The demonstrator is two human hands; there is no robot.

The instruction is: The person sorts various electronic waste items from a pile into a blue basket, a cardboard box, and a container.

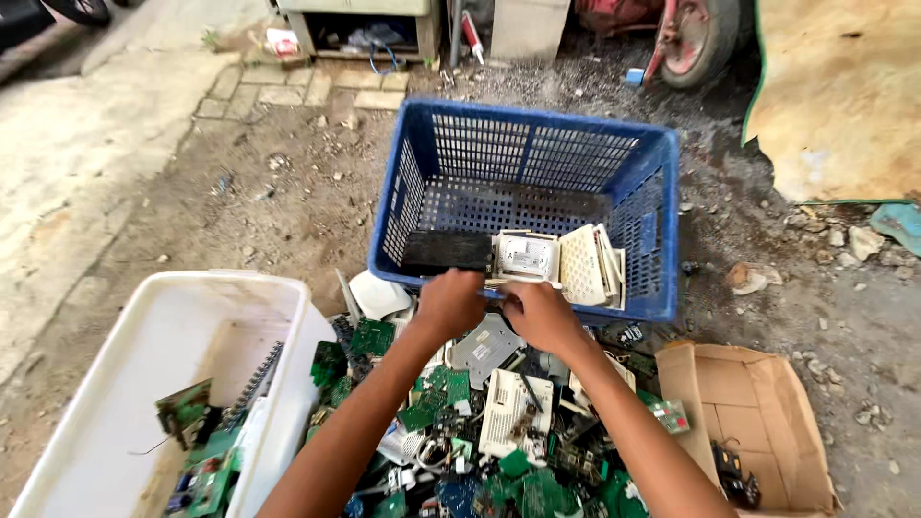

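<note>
Now hands (pixel 499 309), white casing (pixel 526 257) lying crosswise

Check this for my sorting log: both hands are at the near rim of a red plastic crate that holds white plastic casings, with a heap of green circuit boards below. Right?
Not quite: the crate is blue, not red, as the head view shows. The rest holds: the left hand and right hand are at its near rim, white casings inside, green circuit boards heaped below.

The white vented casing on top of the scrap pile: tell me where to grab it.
Grip the white vented casing by its two long side edges, coming straight down from above. It lies flat, slotted face up, on the heap of green circuit boards, its sides partly clear. Avoid its cluttered lower end.
</note>
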